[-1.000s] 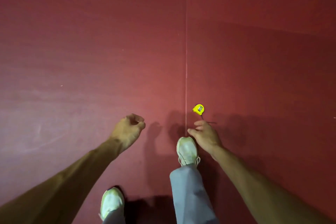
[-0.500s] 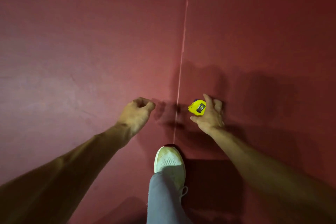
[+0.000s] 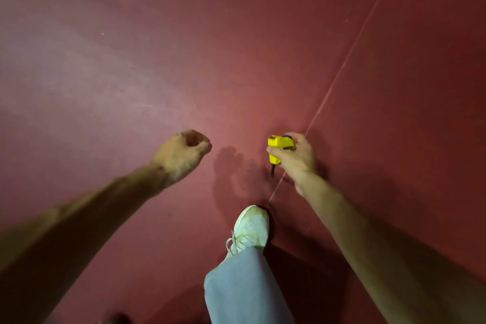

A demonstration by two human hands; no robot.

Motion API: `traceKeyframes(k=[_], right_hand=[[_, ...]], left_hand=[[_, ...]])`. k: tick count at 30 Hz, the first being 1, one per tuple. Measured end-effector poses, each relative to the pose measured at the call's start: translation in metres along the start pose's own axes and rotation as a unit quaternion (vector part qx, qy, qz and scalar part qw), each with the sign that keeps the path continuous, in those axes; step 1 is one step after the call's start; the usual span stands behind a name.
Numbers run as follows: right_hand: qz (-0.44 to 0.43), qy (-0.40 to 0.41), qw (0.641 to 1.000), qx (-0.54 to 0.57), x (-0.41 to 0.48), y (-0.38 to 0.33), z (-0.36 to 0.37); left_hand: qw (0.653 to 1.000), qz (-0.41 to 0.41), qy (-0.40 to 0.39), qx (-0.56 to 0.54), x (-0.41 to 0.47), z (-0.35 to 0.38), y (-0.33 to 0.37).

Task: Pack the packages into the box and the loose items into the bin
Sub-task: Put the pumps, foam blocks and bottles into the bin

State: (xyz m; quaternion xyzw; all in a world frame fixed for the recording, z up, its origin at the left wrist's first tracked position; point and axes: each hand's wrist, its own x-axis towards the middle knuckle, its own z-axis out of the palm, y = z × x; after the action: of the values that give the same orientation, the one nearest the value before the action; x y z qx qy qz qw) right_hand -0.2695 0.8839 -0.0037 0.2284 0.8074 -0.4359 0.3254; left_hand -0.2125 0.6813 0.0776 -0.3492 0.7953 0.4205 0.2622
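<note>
Dark red floor [image 3: 157,60] fills the whole view, smooth and matt, with a paler sheen at the left and a few small specks. A thin pale seam [image 3: 342,71] runs across it on a slant from the upper right down toward the toe of a white shoe [image 3: 252,226], which stands flat on the floor below a grey trouser leg [image 3: 242,289]. The right hand [image 3: 297,160] is above the seam, its fingers [image 3: 290,139] and thumb wrapped round a yellow tape measure [image 3: 278,144] held off the floor; a short black strap [image 3: 272,169] hangs beneath it. The left hand [image 3: 181,155] hangs well apart to the left, fingers curled into a fist that holds nothing. Shadows of both hands fall on the floor between them.
</note>
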Motion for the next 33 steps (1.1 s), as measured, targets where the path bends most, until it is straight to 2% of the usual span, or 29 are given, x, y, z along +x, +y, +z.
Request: traceKeyframes(k=[5, 9, 15, 20, 24, 29, 33], right_hand=[[-0.115, -0.056, 0.991, -0.029, -0.087, -0.110, 0.033], [-0.145, -0.097, 0.984, -0.038, -0.171, -0.140, 0.086], [-0.179, -0.173, 0.963, -0.108, -0.325, -0.132, 0.185], [-0.204, -0.241, 0.938, -0.146, -0.464, -0.101, 0.278], [-0.206, -0.293, 0.919, -0.166, -0.560, -0.072, 0.343], [-0.206, -0.332, 0.893, -0.223, -0.636, -0.049, 0.396], [-0.208, -0.350, 0.868, -0.283, -0.658, -0.041, 0.434]], left_hand=[[0.993, -0.002, 0.070, -0.094, -0.062, -0.082, -0.003], [0.979, 0.016, 0.158, -0.127, -0.130, -0.143, -0.057], [0.955, -0.048, 0.220, -0.195, -0.263, -0.215, -0.204], [0.917, -0.119, 0.257, -0.281, -0.390, -0.255, -0.346], [0.883, -0.146, 0.299, -0.331, -0.481, -0.274, -0.441], [0.848, -0.182, 0.325, -0.378, -0.557, -0.290, -0.523], [0.832, -0.207, 0.328, -0.396, -0.574, -0.302, -0.567]])
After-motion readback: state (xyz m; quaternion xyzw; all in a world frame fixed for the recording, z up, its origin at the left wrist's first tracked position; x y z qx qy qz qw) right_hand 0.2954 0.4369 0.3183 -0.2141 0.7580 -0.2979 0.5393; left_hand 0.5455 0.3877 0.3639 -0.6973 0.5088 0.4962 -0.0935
